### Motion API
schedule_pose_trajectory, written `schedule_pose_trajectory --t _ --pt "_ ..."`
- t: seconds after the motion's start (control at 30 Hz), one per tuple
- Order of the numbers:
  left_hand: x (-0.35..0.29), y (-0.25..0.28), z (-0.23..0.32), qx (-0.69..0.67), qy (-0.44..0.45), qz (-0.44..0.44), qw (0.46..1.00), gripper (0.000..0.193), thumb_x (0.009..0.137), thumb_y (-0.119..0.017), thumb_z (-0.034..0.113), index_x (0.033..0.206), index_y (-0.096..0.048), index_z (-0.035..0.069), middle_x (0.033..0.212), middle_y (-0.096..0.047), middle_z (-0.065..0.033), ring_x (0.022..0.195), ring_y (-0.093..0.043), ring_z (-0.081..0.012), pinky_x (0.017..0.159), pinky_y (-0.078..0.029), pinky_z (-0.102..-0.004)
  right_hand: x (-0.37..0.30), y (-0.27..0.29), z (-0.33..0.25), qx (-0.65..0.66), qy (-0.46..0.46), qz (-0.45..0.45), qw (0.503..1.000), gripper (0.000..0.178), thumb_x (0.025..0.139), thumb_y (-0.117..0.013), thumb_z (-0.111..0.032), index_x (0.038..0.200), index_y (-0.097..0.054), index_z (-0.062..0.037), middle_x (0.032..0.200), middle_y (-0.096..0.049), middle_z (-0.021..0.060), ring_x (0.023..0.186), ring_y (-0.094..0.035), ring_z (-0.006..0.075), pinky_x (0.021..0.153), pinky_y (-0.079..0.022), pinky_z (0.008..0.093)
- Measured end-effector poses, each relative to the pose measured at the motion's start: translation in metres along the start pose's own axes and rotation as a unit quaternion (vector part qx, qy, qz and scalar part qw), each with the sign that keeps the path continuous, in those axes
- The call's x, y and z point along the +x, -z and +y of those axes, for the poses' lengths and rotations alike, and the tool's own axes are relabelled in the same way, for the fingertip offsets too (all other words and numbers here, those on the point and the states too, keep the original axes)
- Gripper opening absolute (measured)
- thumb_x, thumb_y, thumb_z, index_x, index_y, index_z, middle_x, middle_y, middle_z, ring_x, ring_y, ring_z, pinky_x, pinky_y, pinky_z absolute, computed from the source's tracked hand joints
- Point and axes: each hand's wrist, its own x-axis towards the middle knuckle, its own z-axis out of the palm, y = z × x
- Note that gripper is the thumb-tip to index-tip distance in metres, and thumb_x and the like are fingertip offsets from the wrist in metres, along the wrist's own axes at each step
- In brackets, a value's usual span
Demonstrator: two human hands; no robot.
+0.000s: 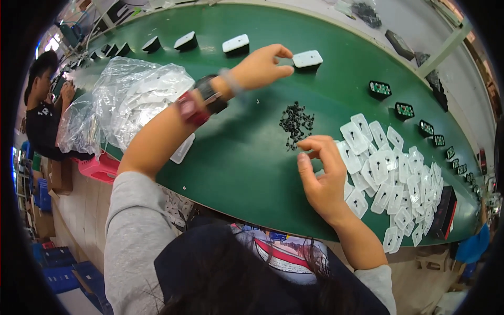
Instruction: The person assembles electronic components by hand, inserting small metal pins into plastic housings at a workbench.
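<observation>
My left hand (261, 66) reaches across to the far middle of the green table, its thumb and index finger spread at the left end of a small black box with a white lid (307, 59). I cannot tell whether the fingertips touch the box. By the near edge of a heap of small black parts (296, 123) is my right hand (326, 181), fingers bent and thumb apart, with nothing visible between them. Right of that hand lies a big pile of white rectangular lids (378, 167), many with a small black piece at the centre.
More white-topped boxes (235, 44) line the table's far left; open black cases with green boards (379, 89) run down the right. Clear plastic bags of white parts (139, 97) lie left, near a single white lid (182, 149). A co-worker (44, 110) sits at the far left.
</observation>
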Motion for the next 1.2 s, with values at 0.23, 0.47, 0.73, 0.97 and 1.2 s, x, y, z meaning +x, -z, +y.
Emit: schedule_pose_trajectory --t 0.23,0.47,0.73,0.97,1.2 --pt "-0.074 0.003 0.004 -0.134 -0.005 0.031 0.991 0.025 0.082 -0.059 0.011 0.106 -0.063 0.003 0.102 -0.063 -0.0066 0.088 -0.056 -0.0135 0.074 -0.048 -0.0257 -0.007 -0.008 -0.003 0.021 -0.015 -0.097 0.995 0.016 0.08 -0.059 0.002 0.095 -0.061 -0.0008 0.093 -0.062 0.0071 0.082 -0.056 0.0186 0.074 -0.045 0.0276" --pt "-0.087 0.0 -0.004 -0.199 -0.017 0.063 0.978 0.022 0.083 -0.058 0.007 0.103 -0.064 0.003 0.096 -0.064 -0.0047 0.082 -0.056 -0.0113 0.069 -0.047 -0.0229 0.026 0.037 0.022 -0.331 -0.04 0.08 0.939 0.039 0.079 -0.065 -0.007 0.116 -0.053 -0.0014 0.11 -0.056 0.0135 0.103 -0.052 0.0283 0.09 -0.042 0.0357" --pt "-0.094 -0.008 0.007 -0.094 -0.123 0.062 0.986 0.018 0.078 -0.059 0.0 0.095 -0.065 0.003 0.088 -0.066 -0.0052 0.069 -0.057 -0.016 0.063 -0.046 -0.0262 0.019 0.055 0.044 -0.419 -0.07 0.06 0.903 0.039 0.084 -0.064 -0.012 0.12 -0.054 -0.0004 0.113 -0.058 0.0135 0.105 -0.053 0.0282 0.095 -0.04 0.0354" --pt "-0.122 0.015 0.037 -0.026 -0.233 0.114 0.965 0.02 0.076 -0.063 -0.002 0.095 -0.063 0.005 0.096 -0.065 -0.0054 0.079 -0.059 -0.0208 0.071 -0.048 -0.0296 0.019 0.019 0.012 -0.28 0.005 -0.01 0.96 0.03 0.083 -0.062 -0.006 0.113 -0.058 -0.002 0.108 -0.059 0.0113 0.1 -0.055 0.0281 0.092 -0.041 0.0354" --pt "-0.206 0.1 0.019 0.264 -0.025 0.067 0.962 0.039 0.07 -0.061 -0.007 0.106 -0.062 0.006 0.109 -0.063 -0.006 0.098 -0.056 -0.0254 0.089 -0.045 -0.0332 0.01 0.001 0.009 -0.207 -0.061 -0.117 0.969 0.021 0.082 -0.059 0.002 0.102 -0.062 -0.001 0.102 -0.057 0.0091 0.093 -0.055 0.0229 0.082 -0.044 0.0298"
